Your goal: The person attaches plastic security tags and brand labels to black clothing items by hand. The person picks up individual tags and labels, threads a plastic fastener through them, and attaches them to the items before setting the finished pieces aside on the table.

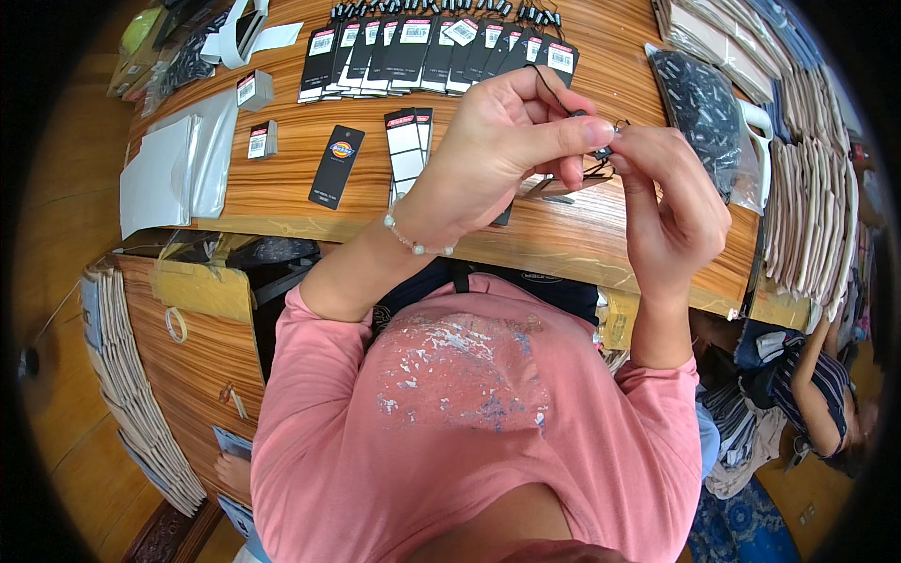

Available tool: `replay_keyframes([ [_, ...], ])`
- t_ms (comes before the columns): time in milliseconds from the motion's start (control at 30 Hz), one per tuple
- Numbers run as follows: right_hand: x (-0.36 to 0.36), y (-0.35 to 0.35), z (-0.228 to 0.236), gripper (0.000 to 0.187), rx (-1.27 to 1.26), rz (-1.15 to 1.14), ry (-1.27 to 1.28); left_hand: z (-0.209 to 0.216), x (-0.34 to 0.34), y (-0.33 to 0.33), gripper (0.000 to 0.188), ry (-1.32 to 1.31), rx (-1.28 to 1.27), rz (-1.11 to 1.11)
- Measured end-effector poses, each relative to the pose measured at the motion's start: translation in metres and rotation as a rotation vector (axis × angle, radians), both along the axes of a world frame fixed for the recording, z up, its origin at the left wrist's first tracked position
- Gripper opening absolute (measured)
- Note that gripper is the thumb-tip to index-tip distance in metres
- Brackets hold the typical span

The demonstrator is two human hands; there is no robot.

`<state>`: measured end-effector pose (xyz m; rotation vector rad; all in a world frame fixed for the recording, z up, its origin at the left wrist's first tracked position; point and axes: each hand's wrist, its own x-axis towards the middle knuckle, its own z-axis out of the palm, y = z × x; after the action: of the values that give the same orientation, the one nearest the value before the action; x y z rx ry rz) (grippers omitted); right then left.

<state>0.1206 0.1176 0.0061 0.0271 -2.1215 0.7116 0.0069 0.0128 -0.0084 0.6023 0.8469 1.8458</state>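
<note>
Above the table's right half, my left hand (511, 131) and my right hand (671, 197) meet fingertip to fingertip. Thumb and fingers of both are pinched on a black hang-tag string (547, 86), whose loop rises over my left index finger. Small dark fasteners and more cord show between the fingertips, partly hidden. Under the hands are thin tag edges that I cannot make out fully. Left of my wrist lie a single black hang tag (336, 167) and a few tags with white panels (406, 155). A long row of black strung hang tags (413, 56) spreads along the back.
Two small sticker stacks (254, 91) and white sheets (160, 178) lie at the left. A clear bag of black string fasteners (696, 117) sits at the right, beside stacked beige folded garments (812, 216). Another person (826, 394) is at the far right; more folded garments (141, 403) line the lower left.
</note>
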Motion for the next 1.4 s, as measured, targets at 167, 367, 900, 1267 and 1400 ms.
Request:
replay_keyframes([
  [167, 0.001, 0.001, -0.002, 0.019, 0.002, -0.020, -0.001, 0.000, 0.000, 0.001, 0.009, 0.020, -0.017, 0.013],
  [367, -0.002, 0.003, -0.007, 0.018, 0.021, -0.013, 0.034, -0.004, -0.001, 0.001, 0.010, 0.019, -0.020, -0.008],
  [900, 0.010, 0.007, -0.005, 0.012, -0.753, 0.208, -0.181, 0.001, 0.003, 0.001, 0.012, 0.032, 0.029, 0.036],
  [1267, 0.005, -0.004, -0.013, 0.015, -1.072, 0.320, -0.130, -0.005, 0.003, -0.005, 0.021, 0.204, 0.082, 0.224],
  [1400, 0.004, -0.006, -0.015, 0.015, -1.118, 0.336, -0.126, -0.011, 0.006, -0.003, 0.020, 0.293, 0.171, 0.337],
])
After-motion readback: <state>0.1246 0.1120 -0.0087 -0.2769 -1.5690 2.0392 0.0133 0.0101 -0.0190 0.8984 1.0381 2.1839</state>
